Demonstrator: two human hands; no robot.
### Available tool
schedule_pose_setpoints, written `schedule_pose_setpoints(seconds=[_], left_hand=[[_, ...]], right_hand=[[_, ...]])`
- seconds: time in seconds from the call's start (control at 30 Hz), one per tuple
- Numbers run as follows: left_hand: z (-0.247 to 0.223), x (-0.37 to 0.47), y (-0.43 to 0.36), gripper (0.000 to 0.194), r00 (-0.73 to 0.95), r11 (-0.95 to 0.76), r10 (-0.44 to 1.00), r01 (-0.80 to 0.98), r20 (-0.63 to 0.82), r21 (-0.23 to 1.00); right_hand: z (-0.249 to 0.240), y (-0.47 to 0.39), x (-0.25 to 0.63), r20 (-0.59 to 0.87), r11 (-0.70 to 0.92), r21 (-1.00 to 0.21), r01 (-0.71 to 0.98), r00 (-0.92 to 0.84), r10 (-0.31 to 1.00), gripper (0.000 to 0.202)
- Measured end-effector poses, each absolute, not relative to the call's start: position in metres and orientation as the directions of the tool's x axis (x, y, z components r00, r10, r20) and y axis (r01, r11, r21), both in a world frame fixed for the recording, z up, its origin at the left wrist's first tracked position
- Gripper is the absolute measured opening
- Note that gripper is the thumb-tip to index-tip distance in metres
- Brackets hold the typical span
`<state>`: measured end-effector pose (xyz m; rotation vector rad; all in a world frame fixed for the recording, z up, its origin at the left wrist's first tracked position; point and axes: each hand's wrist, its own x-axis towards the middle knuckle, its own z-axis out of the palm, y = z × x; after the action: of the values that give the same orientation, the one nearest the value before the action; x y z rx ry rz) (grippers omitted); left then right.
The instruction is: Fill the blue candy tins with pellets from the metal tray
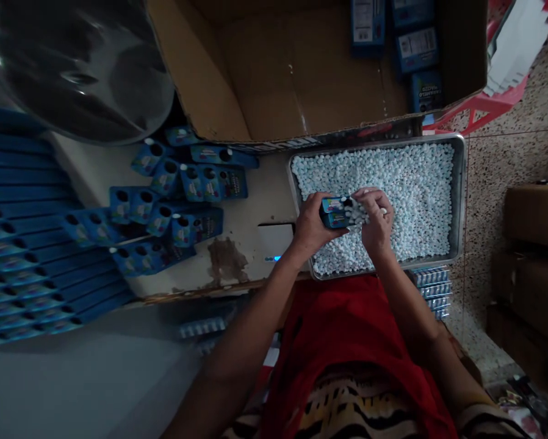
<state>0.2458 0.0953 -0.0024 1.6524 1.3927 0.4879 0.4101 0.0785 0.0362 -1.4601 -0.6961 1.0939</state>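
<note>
My left hand (313, 224) grips a pair of small blue candy boxes (334, 219) over the near left part of a metal tray (459, 201). My right hand (377, 219) is cupped around a scoop of small white candies (358, 213) at the boxes' open ends. Some candies sit right at the openings; how many are inside is hidden. Beneath both hands, a thick layer of pale candies (411, 195) covers the tray. Just left of my left hand lies a small white scale (274, 241) with a lit blue display.
Many blue boxes (152, 201) with round openings stand on the worn white table (251, 262); stacked blue boxes (22, 244) fill the far left. Behind the tray is a large cardboard carton (278, 73) with several boxes inside. A big shiny dark round object (86, 67) occupies the back left.
</note>
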Motion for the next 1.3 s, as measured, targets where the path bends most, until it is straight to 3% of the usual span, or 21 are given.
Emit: schedule_pose_setpoints(seconds=[0.13, 0.27, 0.4, 0.47, 0.53, 0.6, 0.7, 0.83, 0.97, 1.07, 1.1, 1.17, 1.23, 1.3], left_hand=[[0.003, 0.245, 0.086, 0.084, 0.330, 0.004, 0.909, 0.601, -0.253, 0.799], [0.000, 0.236, 0.084, 0.082, 0.365, 0.021, 0.897, 0.526, -0.248, 0.850], [-0.010, 0.231, 0.096, 0.078, 0.281, 0.066, 0.932, 0.487, -0.228, 0.871], [-0.014, 0.228, 0.105, 0.085, 0.274, 0.117, 0.929, 0.417, -0.248, 0.901], [-0.016, 0.226, 0.112, 0.093, 0.319, 0.148, 0.917, 0.283, -0.238, 0.948], [-0.018, 0.225, 0.118, 0.098, 0.381, 0.143, 0.906, 0.136, -0.185, 0.980], [-0.021, 0.227, 0.122, 0.103, 0.448, 0.178, 0.876, 0.039, -0.176, 0.983], [-0.016, 0.226, 0.114, 0.097, 0.531, 0.192, 0.817, 0.120, -0.226, 0.974], [-0.006, 0.210, 0.101, 0.081, 0.413, 0.124, 0.867, 0.361, -0.278, 0.924], [-0.005, 0.194, 0.095, 0.084, 0.259, 0.185, 0.917, 0.396, -0.303, 0.899], [-0.006, 0.190, 0.094, 0.086, 0.257, 0.202, 0.917, 0.355, -0.303, 0.913], [-0.009, 0.186, 0.093, 0.090, 0.284, 0.245, 0.910, 0.221, -0.303, 0.944], [-0.012, 0.187, 0.092, 0.091, 0.304, 0.284, 0.908, 0.063, -0.289, 0.957], [-0.017, 0.195, 0.092, 0.093, 0.326, 0.283, 0.912, -0.061, -0.248, 0.957]], right_hand=[[0.027, 0.096, 0.404, -0.206, -0.210, -0.977, -0.030, 0.369, 0.906, 0.045], [0.035, 0.090, 0.409, -0.225, -0.233, -0.972, 0.025, 0.187, 0.956, 0.054], [0.056, 0.054, 0.415, -0.117, -0.097, -0.981, 0.165, -0.117, 0.986, 0.063], [0.056, 0.035, 0.425, -0.098, -0.077, -0.962, 0.261, -0.070, 0.993, 0.062], [0.041, 0.020, 0.441, -0.100, -0.140, -0.891, 0.432, 0.115, 0.988, 0.056], [0.015, 0.012, 0.457, -0.079, -0.220, -0.731, 0.646, 0.240, 0.968, 0.051], [-0.028, 0.014, 0.471, -0.112, -0.132, -0.483, 0.865, 0.088, 0.990, 0.068], [-0.064, 0.042, 0.473, -0.151, 0.052, -0.354, 0.934, -0.112, 0.982, 0.077], [-0.076, 0.077, 0.476, -0.194, -0.023, -0.385, 0.923, -0.057, 0.979, 0.056], [-0.070, 0.087, 0.478, -0.250, -0.259, -0.572, 0.778, 0.135, 0.959, 0.035], [-0.065, 0.087, 0.479, -0.281, -0.368, -0.668, 0.648, 0.238, 0.930, 0.032], [-0.049, 0.084, 0.479, -0.421, -0.522, -0.827, 0.207, 0.386, 0.821, 0.036], [-0.028, 0.079, 0.479, -0.586, -0.502, -0.809, -0.307, 0.344, 0.734, 0.040], [-0.005, 0.074, 0.479, -0.658, -0.407, -0.659, -0.633, 0.223, 0.720, 0.042]])
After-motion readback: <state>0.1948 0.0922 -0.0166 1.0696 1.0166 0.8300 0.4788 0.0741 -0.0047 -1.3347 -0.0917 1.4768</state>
